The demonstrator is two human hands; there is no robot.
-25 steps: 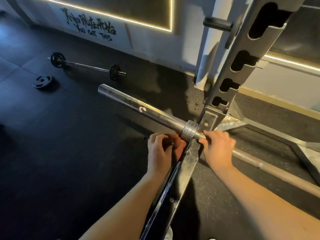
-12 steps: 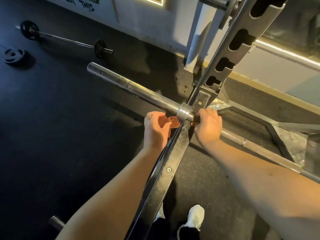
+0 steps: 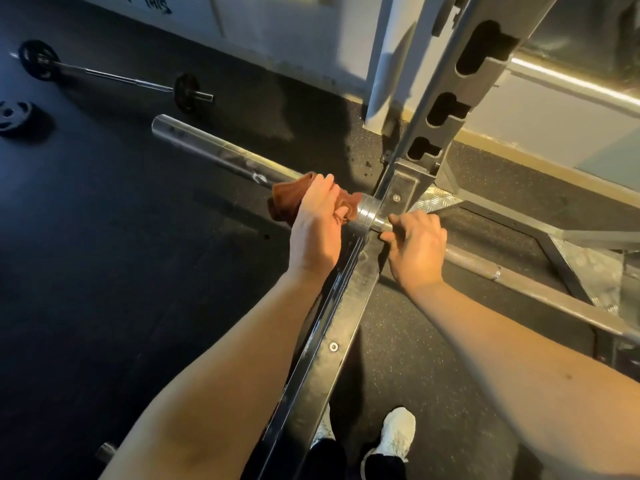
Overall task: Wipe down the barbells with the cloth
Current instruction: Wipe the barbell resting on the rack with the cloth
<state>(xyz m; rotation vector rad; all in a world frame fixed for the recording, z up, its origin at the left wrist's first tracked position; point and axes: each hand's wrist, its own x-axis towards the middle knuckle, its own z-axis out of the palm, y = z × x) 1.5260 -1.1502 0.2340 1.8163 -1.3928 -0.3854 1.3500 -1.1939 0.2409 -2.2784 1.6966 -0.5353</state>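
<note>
Sliding up-left, my left hand [image 3: 317, 226] now wraps the cloth [image 3: 285, 202] round the barbell sleeve [image 3: 214, 150]; right hand [image 3: 417, 247] grips the shaft [image 3: 467, 261]: sleeve wiping begun.

Both bare forearms reach from the near edge toward the middle, converging. The left hand [image 3: 317, 223] lies palm down, fingers curled over the cloth [image 3: 285, 202] wrapped on the barbell [image 3: 214, 150]. Just to its right, apart from it, the right hand [image 3: 417, 249] grips the bar, knuckles up.
</note>
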